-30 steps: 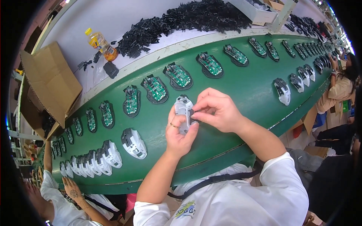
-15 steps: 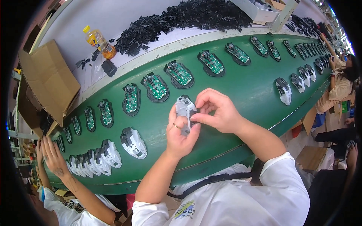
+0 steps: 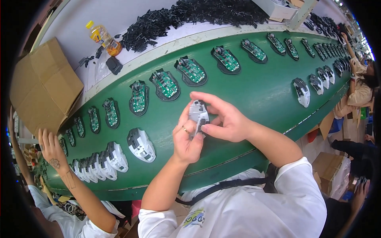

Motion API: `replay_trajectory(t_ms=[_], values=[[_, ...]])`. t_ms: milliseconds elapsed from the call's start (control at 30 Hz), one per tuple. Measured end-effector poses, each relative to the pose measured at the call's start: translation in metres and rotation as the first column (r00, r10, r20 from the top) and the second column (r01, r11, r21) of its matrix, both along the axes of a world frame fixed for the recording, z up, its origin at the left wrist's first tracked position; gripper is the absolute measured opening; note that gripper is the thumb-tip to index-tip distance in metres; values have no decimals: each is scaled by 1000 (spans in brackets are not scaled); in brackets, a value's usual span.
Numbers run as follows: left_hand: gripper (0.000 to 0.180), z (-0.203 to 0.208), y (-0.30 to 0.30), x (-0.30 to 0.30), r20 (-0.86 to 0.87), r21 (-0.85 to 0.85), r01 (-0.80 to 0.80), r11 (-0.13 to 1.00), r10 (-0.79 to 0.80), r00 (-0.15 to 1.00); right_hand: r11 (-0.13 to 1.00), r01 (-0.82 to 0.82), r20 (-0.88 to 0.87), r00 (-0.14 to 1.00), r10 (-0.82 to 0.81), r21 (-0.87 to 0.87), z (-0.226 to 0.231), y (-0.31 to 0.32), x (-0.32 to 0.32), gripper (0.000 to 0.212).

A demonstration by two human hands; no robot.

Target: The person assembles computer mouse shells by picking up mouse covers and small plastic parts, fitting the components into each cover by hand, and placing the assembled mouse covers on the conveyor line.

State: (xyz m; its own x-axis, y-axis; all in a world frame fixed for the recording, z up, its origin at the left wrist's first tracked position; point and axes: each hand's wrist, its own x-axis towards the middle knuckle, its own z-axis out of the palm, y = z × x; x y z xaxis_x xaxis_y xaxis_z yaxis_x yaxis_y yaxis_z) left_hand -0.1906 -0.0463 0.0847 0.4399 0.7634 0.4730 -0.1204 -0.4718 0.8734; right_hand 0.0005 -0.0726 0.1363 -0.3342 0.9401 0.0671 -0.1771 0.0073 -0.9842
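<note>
In front of me, above the green belt [image 3: 262, 87], I hold a light grey and black computer mouse shell [image 3: 197, 112]. My left hand [image 3: 186, 142] is closed round its left side and lower end, a ring on one finger. My right hand [image 3: 232, 123] is closed on the other side, its thumb pressing a black side piece [image 3: 201, 122] and its fingers curled round the far end. Part of the shell is hidden by my fingers. A white and black mouse shell [image 3: 141, 145] lies on the belt to the left of my hands.
Mouse bases with green circuit boards [image 3: 166, 85] line the belt's far side. More shells [image 3: 116, 157] lie left and right [image 3: 301, 92]. Behind are a heap of black plastic parts [image 3: 178, 23], a bottle [image 3: 104, 38] and a cardboard box [image 3: 45, 81]. A co-worker's hand [image 3: 53, 152] is at left.
My right hand has wrapped further over the shell, its fingers now at the far end and its thumb on the black piece. The shell has turned slightly. The co-worker's hand has shifted.
</note>
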Motion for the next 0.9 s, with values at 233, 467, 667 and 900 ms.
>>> replay_trajectory(t_ms=[233,467,667,900], values=[[25,-1,1,-6,-7,-6,-4,1000,4,1000,997,-59,-50,997,56,-58,-8,2,-9,68],[35,-5,-2,-3,-53,-39,-31,999,29,998,990,64,-27,998,-62,124,-23,0,-17,66],[50,1,-11,-2,-15,-69,-38,997,37,999,950,169,34,982,-185,261,-19,0,-20,72],[27,1,-20,1,40,-164,-72,984,79,996,860,310,108,918,-382,405,-15,-5,-14,73]])
